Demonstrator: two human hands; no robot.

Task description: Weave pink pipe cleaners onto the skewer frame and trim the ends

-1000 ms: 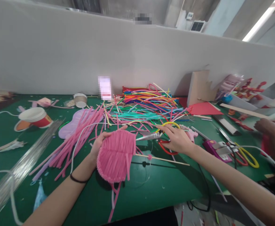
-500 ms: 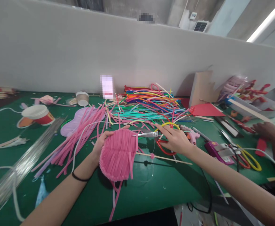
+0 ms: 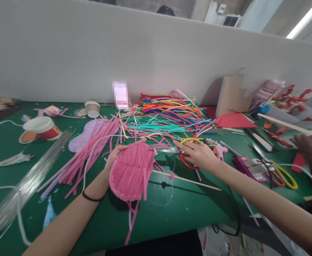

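Observation:
My left hand (image 3: 115,157) is closed on the upper left edge of a pink leaf-shaped piece (image 3: 130,170) made of pipe cleaners, held just above the green table (image 3: 179,209). My right hand (image 3: 197,153) lies on a pair of red-handled scissors (image 3: 172,151), fingers curled at the handles, blades pointing left towards the pink piece. A thin wooden stick with a pink bead (image 3: 184,179) lies on the table under my right wrist.
A heap of coloured pipe cleaners (image 3: 169,117) fills the back middle; loose pink ones (image 3: 91,149) lie left. A paper cup (image 3: 41,128) and a bundle of wires (image 3: 25,185) sit left. Right: a pink glue gun (image 3: 217,147), yellow scissors (image 3: 284,174), another person's hand (image 3: 309,145).
My right hand and the scissors have sunk a little towards the table. The other person's hand at the right has shifted; my left hand still holds the pink piece.

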